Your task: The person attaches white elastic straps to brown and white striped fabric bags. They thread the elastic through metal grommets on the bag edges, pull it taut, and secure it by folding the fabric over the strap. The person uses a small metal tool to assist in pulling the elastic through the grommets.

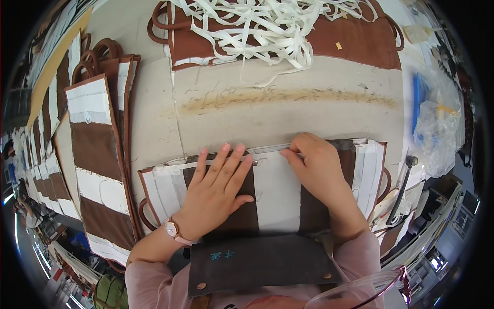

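Note:
A brown-and-white striped bag panel (278,195) lies in front of me, with brown handles showing at both of its sides. My left hand (215,186) rests flat on its left half, fingers spread toward the far edge and thumb pointing right. A watch (172,228) is on that wrist. At the far edge, right of the middle, my right hand (315,162) is closed, thumb and forefinger pinching the panel's pale rim. A small round metal snap (254,162) shows near my left fingertips. Whatever lies beneath my right fingers is hidden.
White tape (257,31) lies tangled on a brown piece (360,44) at the far side. Striped bag pieces with handles (98,175) are stacked at left. A clear plastic bag (437,134) and a black-handled tool (401,190) lie at right. Brown stains (288,98) mark the table.

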Demonstrator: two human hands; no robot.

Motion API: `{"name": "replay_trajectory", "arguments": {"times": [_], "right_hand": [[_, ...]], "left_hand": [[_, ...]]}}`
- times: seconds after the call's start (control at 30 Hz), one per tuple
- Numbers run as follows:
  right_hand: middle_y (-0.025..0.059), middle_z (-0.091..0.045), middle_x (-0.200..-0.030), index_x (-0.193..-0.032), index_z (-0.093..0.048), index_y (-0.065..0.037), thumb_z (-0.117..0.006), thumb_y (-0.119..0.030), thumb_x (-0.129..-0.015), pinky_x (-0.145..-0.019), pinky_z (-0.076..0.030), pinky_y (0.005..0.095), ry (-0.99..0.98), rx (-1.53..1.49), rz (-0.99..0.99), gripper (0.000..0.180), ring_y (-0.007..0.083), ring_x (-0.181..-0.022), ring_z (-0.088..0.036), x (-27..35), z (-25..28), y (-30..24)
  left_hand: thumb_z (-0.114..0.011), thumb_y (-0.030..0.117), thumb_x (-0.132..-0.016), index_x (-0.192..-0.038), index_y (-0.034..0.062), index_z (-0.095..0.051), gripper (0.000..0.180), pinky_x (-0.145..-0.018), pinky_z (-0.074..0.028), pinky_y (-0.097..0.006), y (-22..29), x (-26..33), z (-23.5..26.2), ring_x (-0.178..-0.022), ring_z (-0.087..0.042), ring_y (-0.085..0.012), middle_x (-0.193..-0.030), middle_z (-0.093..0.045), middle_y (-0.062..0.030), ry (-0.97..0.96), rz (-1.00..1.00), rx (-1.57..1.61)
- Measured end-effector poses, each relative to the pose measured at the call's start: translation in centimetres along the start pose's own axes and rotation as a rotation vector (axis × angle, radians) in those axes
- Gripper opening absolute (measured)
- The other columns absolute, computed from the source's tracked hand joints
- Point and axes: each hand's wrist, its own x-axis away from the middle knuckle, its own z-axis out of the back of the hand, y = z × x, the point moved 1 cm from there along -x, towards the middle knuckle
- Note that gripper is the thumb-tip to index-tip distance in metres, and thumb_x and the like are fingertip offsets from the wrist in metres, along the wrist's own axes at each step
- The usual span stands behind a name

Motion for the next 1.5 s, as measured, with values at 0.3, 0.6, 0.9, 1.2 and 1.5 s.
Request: {"name": "replay_trajectory", "arguments": {"times": [0.3,0.6,0.9,1.2,1.5], "right_hand": [[0.0117,-0.060,-0.077,-0.078,-0.057,-0.003,-0.071,-0.014,-0.085,-0.064,-0.048,0.0440,-0.008,0.025,-0.011,0.020,0.0336,-0.073,-0.061,0.0,-0.4,0.4],[0.0120,-0.061,-0.078,-0.078,-0.056,-0.003,-0.071,-0.015,-0.085,-0.064,-0.048,0.0443,-0.019,0.018,0.003,0.021,0.0344,-0.073,-0.062,-0.1,-0.1,0.4],[0.0129,-0.062,-0.079,-0.080,-0.058,-0.003,-0.070,-0.015,-0.085,-0.066,-0.049,0.0454,-0.049,0.038,-0.022,0.019,0.0349,-0.075,-0.063,-0.1,-0.2,0.5],[0.0131,-0.065,-0.084,-0.088,-0.060,-0.002,-0.068,-0.017,-0.087,-0.070,-0.053,0.0436,-0.036,0.133,-0.013,0.017,0.0351,-0.079,-0.065,0.1,-0.5,0.0],[0.0147,-0.060,-0.071,-0.086,-0.064,0.000,-0.076,-0.025,-0.086,-0.060,-0.046,0.0364,-0.092,-0.136,-0.328,0.028,0.0264,-0.064,-0.059,3.3,6.3,2.2]], "left_hand": [[-0.072,0.049,-0.081,-0.147,0.0043,-0.044,0.084,-0.121,-0.022,-0.056,0.6,-0.9,-0.5,-0.148,-0.033,-0.0309,-0.157,-0.040,-0.0130,-0.014,-0.007,-0.026],[-0.069,0.050,-0.083,-0.145,-0.0003,-0.045,0.084,-0.121,-0.022,-0.055,-0.2,-0.9,-1.2,-0.147,-0.034,-0.0349,-0.157,-0.039,-0.0181,0.029,-0.065,0.033],[-0.070,0.050,-0.083,-0.145,0.0014,-0.045,0.083,-0.121,-0.022,-0.055,0.0,-0.9,-1.2,-0.148,-0.033,-0.0347,-0.157,-0.039,-0.0187,0.013,-0.061,0.002],[-0.074,0.047,-0.079,-0.148,0.0054,-0.045,0.085,-0.121,-0.020,-0.056,1.4,-3.3,0.4,-0.149,-0.029,-0.0319,-0.160,-0.034,-0.0129,0.011,-0.129,-0.040],[-0.072,0.047,-0.083,-0.150,0.0058,-0.042,0.084,-0.123,-0.017,-0.054,1.1,-3.7,-2.0,-0.150,-0.029,-0.0287,-0.160,-0.036,-0.0115,-0.002,-0.146,-0.008]]}}
